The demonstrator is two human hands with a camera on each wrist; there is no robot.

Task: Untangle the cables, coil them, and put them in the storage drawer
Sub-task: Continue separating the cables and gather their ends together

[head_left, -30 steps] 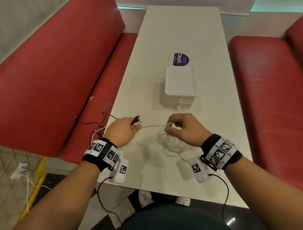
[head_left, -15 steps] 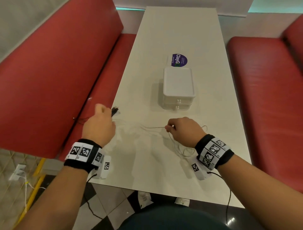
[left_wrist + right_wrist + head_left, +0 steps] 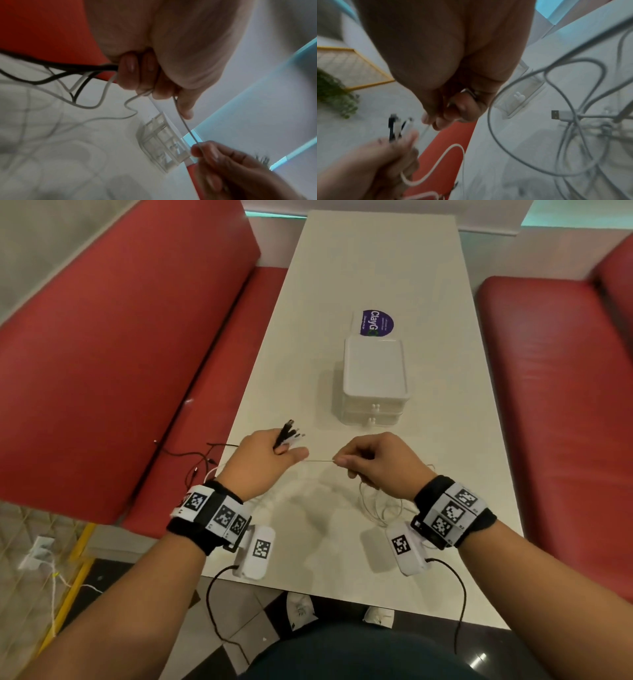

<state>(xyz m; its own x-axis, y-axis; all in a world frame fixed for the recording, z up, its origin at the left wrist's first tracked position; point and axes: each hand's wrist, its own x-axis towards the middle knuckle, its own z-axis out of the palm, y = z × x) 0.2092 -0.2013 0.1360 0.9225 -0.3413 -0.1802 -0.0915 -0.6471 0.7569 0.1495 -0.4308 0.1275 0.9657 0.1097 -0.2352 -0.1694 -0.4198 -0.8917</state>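
Observation:
On the white table (image 3: 342, 268), my left hand (image 3: 286, 448) grips a bundle of black and white cable ends (image 3: 290, 432) whose plugs stick up past the fingers. The left wrist view shows its fingers (image 3: 130, 73) curled round black and white cables (image 3: 96, 68). My right hand (image 3: 342, 463) pinches a thin white cable (image 3: 318, 461), stretched taut between both hands. Loose loops of that white cable (image 3: 380, 508) lie under my right wrist, and a USB plug (image 3: 556, 115) rests among them. The white storage drawer unit (image 3: 375, 378) stands beyond the hands, both drawers closed.
Black cables (image 3: 195, 457) hang over the table's left edge onto the red bench (image 3: 191, 392). Another red bench (image 3: 555, 392) runs along the right. A purple sticker (image 3: 376, 322) lies behind the drawer unit.
My left hand, which had swung out left over the table edge pulling the cable, has come back toward the right hand. The right hand has stayed in place, still pinching the thin cable.

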